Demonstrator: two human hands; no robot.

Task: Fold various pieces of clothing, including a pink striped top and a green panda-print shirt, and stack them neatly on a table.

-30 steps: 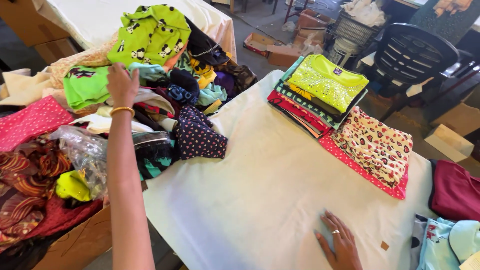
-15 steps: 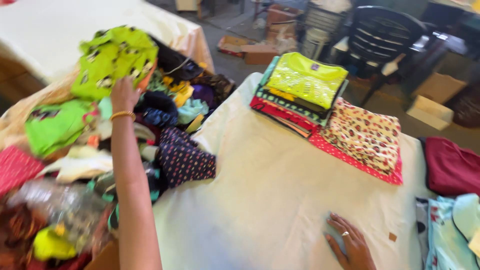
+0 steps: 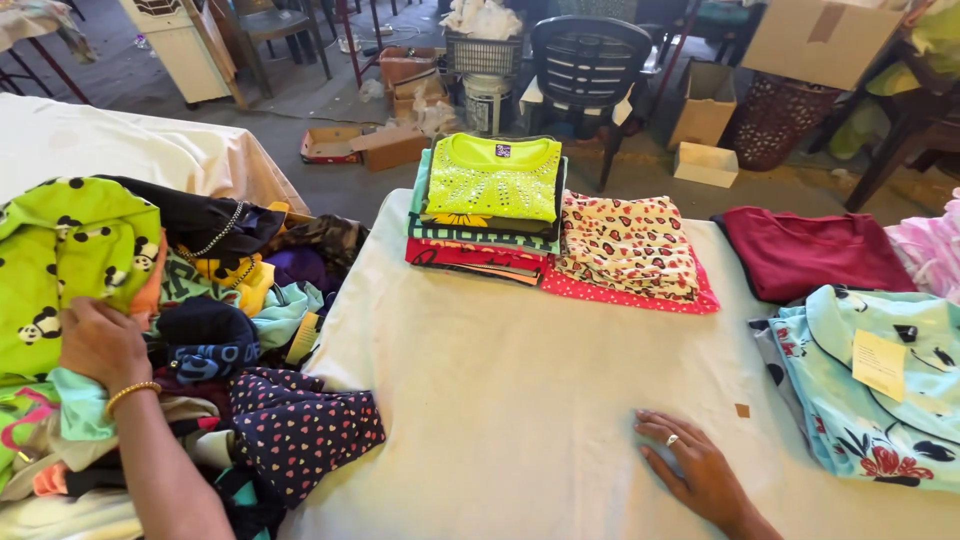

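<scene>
Left hand [image 3: 100,345]: closed on the green panda-print garment [image 3: 60,265] atop the heap.
Right hand [image 3: 695,465]: flat, empty, on the desk [image 3: 500,400].
Risk: tugging may drag the dotted navy cloth [image 3: 300,430] off.

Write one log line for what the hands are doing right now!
left hand: gripping lime panda-print garment in clothes pile | right hand: flat on white tablecloth

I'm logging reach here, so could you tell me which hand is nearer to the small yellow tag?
Right. The right hand lies flat on the white cloth, left of and below the yellow tag; the left hand is far across, in the clothes pile.
</scene>
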